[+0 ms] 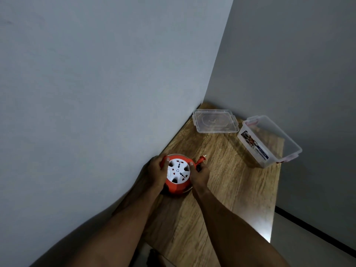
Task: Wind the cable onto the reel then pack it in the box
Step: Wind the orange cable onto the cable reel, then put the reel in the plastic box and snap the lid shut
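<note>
Down in the corner where the wooden surface [240, 189] meets the wall: orange reel [178, 175] standing on its flat base, white socket face turned up toward the camera, axle roughly vertical. Left hand [154, 171] wrapped round the reel's left flank, fingers [167, 159] closed on the rim, thumb tip over the edge of the white face — a bracing grip, presumably to stop the body spinning. Right hand [200, 175] clamped on the opposite flank, thumb tip on the white face, remaining fingers curled near the cable's root; whether pinching the cable itself, cannot tell. Orange plug [201, 160] poking out from the reel's upper right, long axis slanting up and to the right, prongs aimed away toward the far corner. Hardly any loose cable showing, so winding looks nearly done, judging by that short tail alone. Over to the far right, well apart from the reel: clear plastic box [294, 149] sitting open, mouth upward, label side facing the hands, long side running away along the right wall. Clear lid [233, 130] lying flat just beside it, near the corner, off the box and out of the way — handy for dropping the reel straight in. Packing step not yet begun.
</note>
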Available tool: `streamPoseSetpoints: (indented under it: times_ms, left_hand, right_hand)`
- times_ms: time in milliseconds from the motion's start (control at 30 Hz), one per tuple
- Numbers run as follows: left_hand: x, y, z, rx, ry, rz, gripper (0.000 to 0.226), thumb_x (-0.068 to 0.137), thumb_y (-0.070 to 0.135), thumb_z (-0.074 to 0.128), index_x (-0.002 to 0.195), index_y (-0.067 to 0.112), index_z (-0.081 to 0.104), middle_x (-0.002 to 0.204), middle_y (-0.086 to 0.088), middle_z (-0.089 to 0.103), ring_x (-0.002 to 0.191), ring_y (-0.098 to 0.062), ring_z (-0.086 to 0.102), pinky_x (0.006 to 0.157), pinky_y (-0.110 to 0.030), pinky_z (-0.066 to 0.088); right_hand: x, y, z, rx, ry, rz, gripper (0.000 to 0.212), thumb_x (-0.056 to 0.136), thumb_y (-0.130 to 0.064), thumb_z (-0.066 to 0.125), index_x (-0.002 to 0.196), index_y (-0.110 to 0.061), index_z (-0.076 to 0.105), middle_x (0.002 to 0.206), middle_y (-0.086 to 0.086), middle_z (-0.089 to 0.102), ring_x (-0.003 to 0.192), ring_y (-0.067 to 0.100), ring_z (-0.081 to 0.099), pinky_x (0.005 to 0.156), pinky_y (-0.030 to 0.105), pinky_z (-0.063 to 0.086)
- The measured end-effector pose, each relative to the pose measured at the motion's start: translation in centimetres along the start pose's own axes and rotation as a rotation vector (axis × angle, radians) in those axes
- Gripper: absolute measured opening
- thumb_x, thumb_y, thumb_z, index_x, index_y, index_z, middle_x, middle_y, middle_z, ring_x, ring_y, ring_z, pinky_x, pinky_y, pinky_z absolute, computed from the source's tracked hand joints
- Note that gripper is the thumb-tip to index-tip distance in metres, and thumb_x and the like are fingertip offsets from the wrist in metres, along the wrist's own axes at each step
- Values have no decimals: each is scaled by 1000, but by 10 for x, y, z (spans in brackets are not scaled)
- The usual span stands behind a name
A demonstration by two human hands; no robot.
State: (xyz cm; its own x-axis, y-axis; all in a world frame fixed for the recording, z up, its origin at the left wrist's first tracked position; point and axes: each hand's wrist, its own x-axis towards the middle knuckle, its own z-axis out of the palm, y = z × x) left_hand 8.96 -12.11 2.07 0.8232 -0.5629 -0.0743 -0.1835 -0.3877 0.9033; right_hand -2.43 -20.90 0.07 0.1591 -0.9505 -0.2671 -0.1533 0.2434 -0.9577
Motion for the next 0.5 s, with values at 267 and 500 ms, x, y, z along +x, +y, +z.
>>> streamPoseSetpoints:
  times_ms: [267, 500]
  left_hand:
    - [3, -13, 7, 0, 1, -30, 29, 99, 21, 63, 123, 6, 71, 125, -12, 69, 116, -27, 65, 89, -25, 44]
    - [2, -12, 11, 13, 8, -44, 30, 101, 22, 61, 126, 8, 68, 127, -11, 68, 117, -26, 64, 88, -25, 45]
  right_hand:
    - [0, 7, -4, -46, -11, -28, 8, 94, -13, 72, 96, -20, 70, 84, -10, 73, 79, 3, 70, 68, 20, 55]
    - [6, 8, 0, -148, -13, -1, 6, 95, -17, 70, 100, -15, 73, 84, -7, 74, 83, 8, 70, 74, 27, 56]
